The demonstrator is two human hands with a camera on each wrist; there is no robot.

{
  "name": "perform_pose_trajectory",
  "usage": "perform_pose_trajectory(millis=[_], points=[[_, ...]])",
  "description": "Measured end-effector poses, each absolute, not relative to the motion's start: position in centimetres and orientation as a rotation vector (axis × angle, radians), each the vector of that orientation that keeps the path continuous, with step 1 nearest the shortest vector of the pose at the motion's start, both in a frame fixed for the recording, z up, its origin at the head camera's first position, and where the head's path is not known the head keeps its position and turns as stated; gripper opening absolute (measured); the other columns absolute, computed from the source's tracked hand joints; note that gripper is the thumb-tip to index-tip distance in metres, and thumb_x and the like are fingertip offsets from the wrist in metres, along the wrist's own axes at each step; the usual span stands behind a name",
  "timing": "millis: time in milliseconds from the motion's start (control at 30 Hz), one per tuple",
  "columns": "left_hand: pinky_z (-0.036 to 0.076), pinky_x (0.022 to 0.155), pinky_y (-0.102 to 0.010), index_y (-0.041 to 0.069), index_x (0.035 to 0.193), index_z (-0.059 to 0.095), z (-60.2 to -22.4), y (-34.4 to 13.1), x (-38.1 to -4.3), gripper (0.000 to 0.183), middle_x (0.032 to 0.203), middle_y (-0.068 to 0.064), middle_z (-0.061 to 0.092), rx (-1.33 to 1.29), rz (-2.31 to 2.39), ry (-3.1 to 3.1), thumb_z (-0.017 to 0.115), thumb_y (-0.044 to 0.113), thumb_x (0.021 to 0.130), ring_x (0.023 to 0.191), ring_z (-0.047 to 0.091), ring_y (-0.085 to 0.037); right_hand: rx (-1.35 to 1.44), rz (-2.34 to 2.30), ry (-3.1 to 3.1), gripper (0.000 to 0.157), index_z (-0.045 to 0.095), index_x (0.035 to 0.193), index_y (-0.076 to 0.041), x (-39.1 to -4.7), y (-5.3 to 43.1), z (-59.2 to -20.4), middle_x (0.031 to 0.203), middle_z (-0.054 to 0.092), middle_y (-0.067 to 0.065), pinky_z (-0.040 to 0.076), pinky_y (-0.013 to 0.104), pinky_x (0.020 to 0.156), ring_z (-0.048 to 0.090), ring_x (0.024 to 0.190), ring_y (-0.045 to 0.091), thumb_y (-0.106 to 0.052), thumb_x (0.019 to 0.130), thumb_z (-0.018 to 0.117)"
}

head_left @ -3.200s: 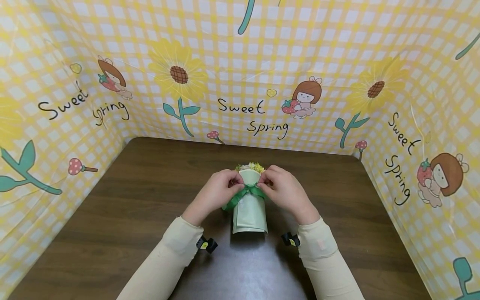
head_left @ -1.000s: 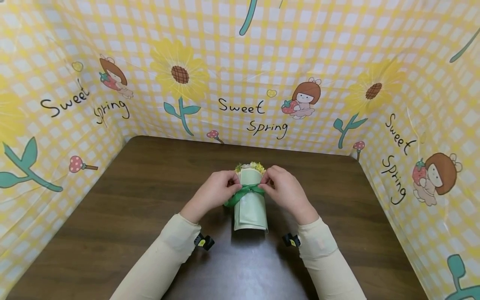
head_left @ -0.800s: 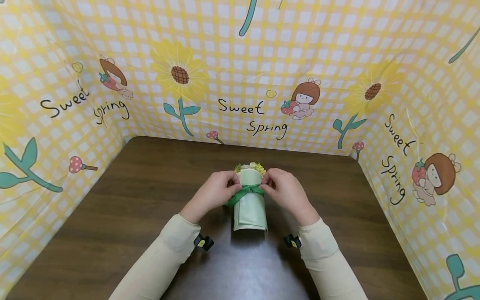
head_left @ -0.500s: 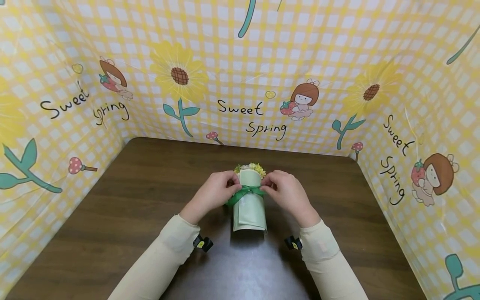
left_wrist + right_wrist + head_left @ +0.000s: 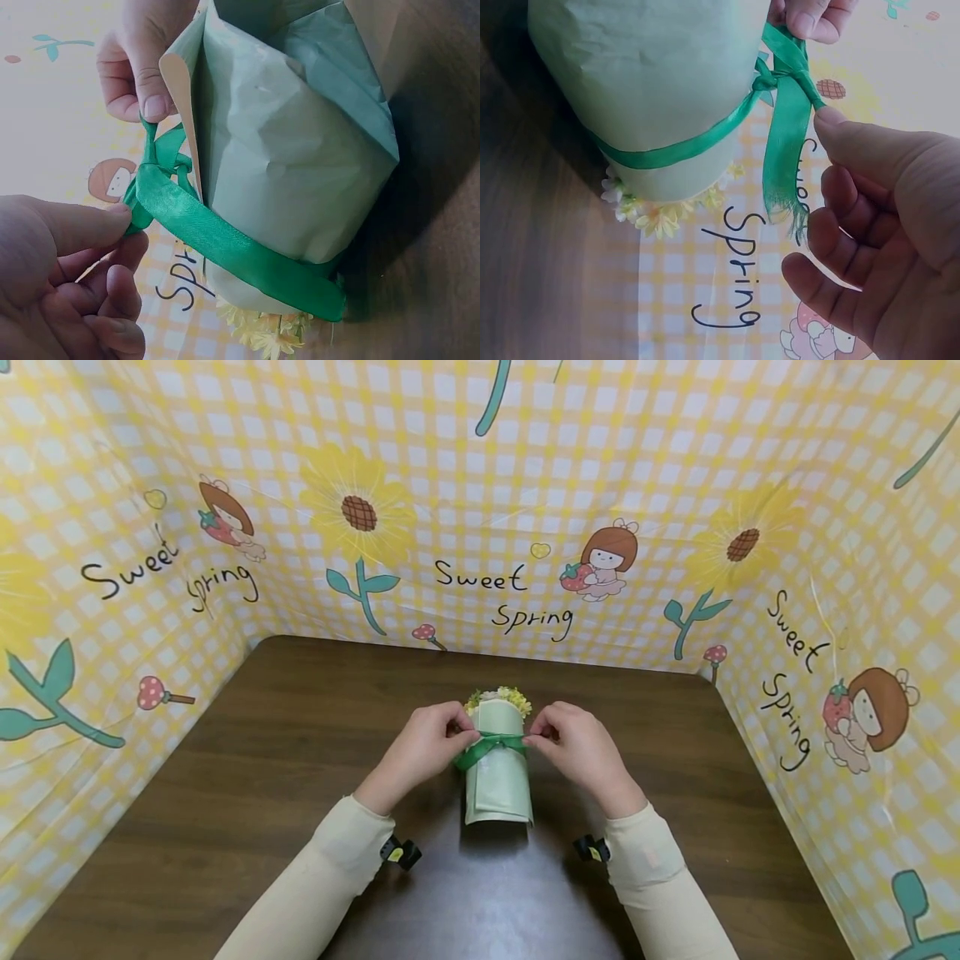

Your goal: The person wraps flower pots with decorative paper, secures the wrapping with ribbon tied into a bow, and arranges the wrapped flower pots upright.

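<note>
A bouquet wrapped in pale green paper (image 5: 498, 789) lies on the table, its small yellow and white flowers (image 5: 516, 697) showing at the far end. Round the wrapping runs a green satin ribbon (image 5: 232, 244), knotted at the front. My left hand (image 5: 426, 743) pinches the ribbon left of the knot between thumb and fingers. On the other side, my right hand (image 5: 900, 217) pinches another part of it between thumb and index finger, its other fingers loosely curled. A frayed ribbon end (image 5: 789, 165) hangs from the knot in the right wrist view.
The dark wooden table (image 5: 300, 760) extends around the bouquet. A yellow checked cloth (image 5: 465, 485) with printed flowers and figures encloses its back and sides. Each wrist wears a black strap mount, the left mount (image 5: 401, 853) and the right mount (image 5: 592, 849).
Both hands have drawn slightly apart, left hand leftward and right hand rightward, still pinching the ribbon. The ribbon at the knot looks flatter and tighter than 3.2 s ago. The bouquet has barely shifted.
</note>
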State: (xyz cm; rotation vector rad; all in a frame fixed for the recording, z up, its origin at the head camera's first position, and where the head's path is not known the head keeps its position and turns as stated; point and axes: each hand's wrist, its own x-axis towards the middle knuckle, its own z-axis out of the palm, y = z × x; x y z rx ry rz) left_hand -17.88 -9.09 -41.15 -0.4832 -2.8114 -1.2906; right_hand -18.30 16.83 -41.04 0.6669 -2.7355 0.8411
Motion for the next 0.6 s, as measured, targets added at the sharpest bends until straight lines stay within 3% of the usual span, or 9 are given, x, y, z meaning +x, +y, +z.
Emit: perform_pose_trajectory(millis=[600], points=[[0.050, 0.058, -0.031, 0.018, 0.088, 0.066, -41.34, -9.21, -18.18, 0.011, 0.079, 0.000, 0.062, -0.520, -1.302, -2.795, 0.071, 0.018, 0.097, 0.069, 0.056, -0.017, 0.661, 0.840, -2.764, 0.025, 0.062, 0.078, -0.024, -18.36, 17.39, -41.02, 0.081, 0.056, -0.009, 0.048, 0.030, 0.062, 0.054, 0.071, 0.011, -0.031, 0.087, 0.084]])
